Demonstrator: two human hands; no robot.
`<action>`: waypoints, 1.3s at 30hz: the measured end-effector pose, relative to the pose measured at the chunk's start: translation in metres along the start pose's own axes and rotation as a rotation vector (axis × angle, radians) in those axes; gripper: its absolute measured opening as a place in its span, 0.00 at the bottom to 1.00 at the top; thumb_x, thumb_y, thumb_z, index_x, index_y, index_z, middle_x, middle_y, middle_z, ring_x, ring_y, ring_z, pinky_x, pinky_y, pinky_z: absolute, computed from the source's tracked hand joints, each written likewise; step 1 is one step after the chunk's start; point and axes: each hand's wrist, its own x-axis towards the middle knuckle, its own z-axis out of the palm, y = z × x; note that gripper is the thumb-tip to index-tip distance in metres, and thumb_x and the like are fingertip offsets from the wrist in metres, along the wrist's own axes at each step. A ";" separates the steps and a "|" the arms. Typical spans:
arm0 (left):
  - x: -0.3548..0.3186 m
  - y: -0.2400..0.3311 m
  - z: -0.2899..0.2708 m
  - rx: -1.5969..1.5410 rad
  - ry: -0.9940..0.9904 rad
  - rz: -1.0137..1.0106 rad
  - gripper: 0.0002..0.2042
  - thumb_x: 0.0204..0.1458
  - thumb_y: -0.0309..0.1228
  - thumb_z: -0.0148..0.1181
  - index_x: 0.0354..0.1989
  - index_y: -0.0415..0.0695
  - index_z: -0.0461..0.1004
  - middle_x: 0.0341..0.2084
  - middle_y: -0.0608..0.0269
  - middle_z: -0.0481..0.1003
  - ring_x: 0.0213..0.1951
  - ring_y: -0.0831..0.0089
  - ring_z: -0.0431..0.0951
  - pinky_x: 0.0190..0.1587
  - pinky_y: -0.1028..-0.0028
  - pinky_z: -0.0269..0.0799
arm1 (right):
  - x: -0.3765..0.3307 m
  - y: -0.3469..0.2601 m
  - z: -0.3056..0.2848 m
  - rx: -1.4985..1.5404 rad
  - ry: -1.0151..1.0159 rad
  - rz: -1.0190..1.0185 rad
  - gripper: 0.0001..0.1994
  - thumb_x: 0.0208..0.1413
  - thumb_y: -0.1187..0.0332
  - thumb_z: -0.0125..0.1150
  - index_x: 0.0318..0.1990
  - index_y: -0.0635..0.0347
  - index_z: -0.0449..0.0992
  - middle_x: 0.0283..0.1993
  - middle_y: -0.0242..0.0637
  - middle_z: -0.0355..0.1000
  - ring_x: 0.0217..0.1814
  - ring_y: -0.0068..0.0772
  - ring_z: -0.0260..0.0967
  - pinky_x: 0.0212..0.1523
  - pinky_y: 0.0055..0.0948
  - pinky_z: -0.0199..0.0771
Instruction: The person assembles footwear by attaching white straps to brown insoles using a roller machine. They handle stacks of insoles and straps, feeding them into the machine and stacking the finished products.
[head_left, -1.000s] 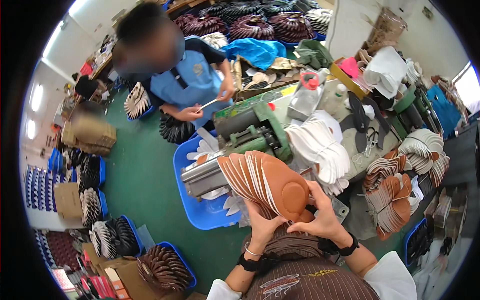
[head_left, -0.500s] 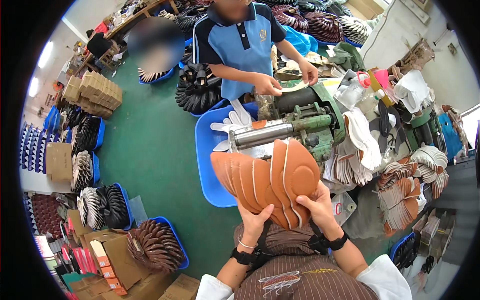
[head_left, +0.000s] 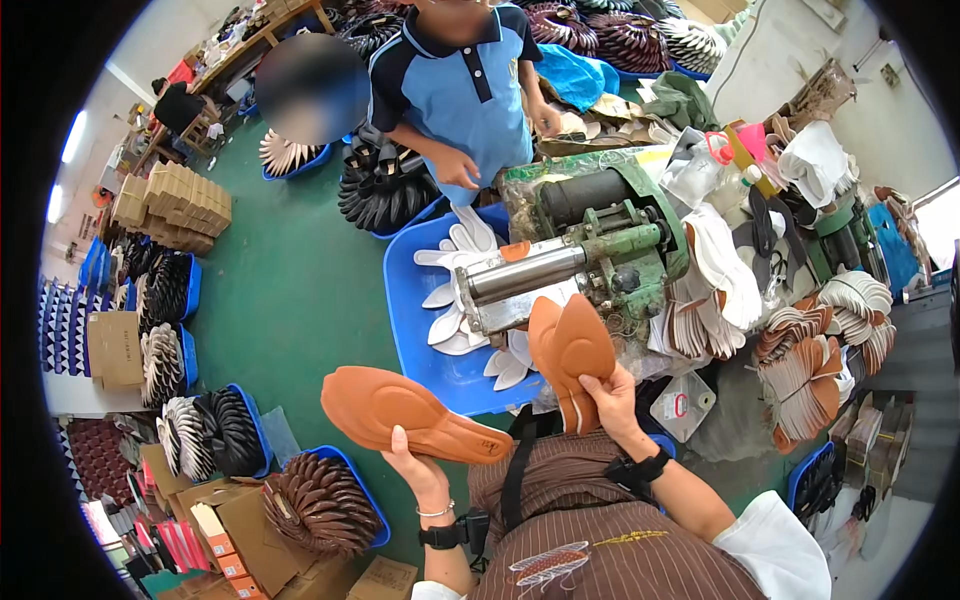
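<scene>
A brown insole [head_left: 385, 410] with a rounded raised patch lies tilted in the air in the person's left hand [head_left: 418, 472], just beyond the near edge of a blue tub; the hand is beneath it, one digit showing on its upper face, the other fingers mostly hidden. Beside it, the right hand [head_left: 610, 398] holds a small bunch of brown insoles [head_left: 570, 350] upright, thumb pressed on the front one, the rest of the grip partly hidden; their tops fan apart and pale edges show at the bottom. This bunch stands before the tub's near right corner, apart from the left insole. Below both hands is the wearer's brown striped apron [head_left: 590, 540]. In the blue tub [head_left: 403, 310], loose white insoles [head_left: 470, 238] lie along the left side and toward the near edge. Over the tub's right side reaches a green machine [head_left: 640, 262] with a shiny metal roller [head_left: 525, 275]. A person in a blue and black shirt [head_left: 455, 95] stands behind the tub's far edge. Right of the machine are stacked white insoles [head_left: 725, 265], then bundles of brown insoles [head_left: 802, 390]. Cardboard boxes [head_left: 255, 520] stand at lower left.
</scene>
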 end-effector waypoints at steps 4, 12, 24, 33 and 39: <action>0.003 0.001 -0.008 0.009 -0.007 -0.053 0.26 0.55 0.39 0.55 0.58 0.37 0.61 0.52 0.58 0.66 0.54 0.67 0.67 0.58 0.64 0.61 | 0.024 0.033 0.005 -0.125 0.029 0.055 0.16 0.59 0.76 0.58 0.55 0.68 0.71 0.49 0.35 0.74 0.51 0.21 0.69 0.52 0.23 0.69; 0.002 -0.007 0.000 0.010 -0.150 -0.116 0.31 0.51 0.33 0.60 0.62 0.37 0.56 0.55 0.58 0.64 0.56 0.66 0.65 0.61 0.64 0.58 | 0.032 0.000 0.040 -0.197 -0.060 0.119 0.14 0.59 0.76 0.58 0.51 0.70 0.71 0.48 0.35 0.74 0.51 0.22 0.69 0.52 0.24 0.69; 0.008 -0.013 0.027 0.187 -0.306 -0.057 0.39 0.47 0.30 0.65 0.66 0.36 0.50 0.58 0.55 0.61 0.60 0.64 0.62 0.64 0.64 0.55 | 0.046 -0.008 0.077 -0.058 -0.087 0.435 0.12 0.60 0.68 0.59 0.46 0.69 0.74 0.40 0.37 0.77 0.41 0.24 0.75 0.39 0.24 0.78; 0.008 -0.013 0.032 -0.134 -0.441 -0.313 0.40 0.47 0.33 0.70 0.65 0.36 0.52 0.59 0.56 0.62 0.60 0.65 0.63 0.63 0.65 0.58 | 0.004 -0.034 0.109 -0.470 -0.085 0.153 0.14 0.47 0.75 0.70 0.38 0.65 0.69 0.39 0.38 0.75 0.45 0.26 0.74 0.44 0.25 0.78; 0.012 -0.011 0.023 -0.255 -0.488 -0.499 0.36 0.45 0.28 0.67 0.63 0.36 0.55 0.56 0.54 0.66 0.58 0.62 0.67 0.63 0.61 0.62 | 0.007 -0.039 0.102 -0.067 -0.082 0.177 0.16 0.54 0.83 0.60 0.48 0.63 0.65 0.47 0.41 0.73 0.50 0.26 0.72 0.49 0.26 0.75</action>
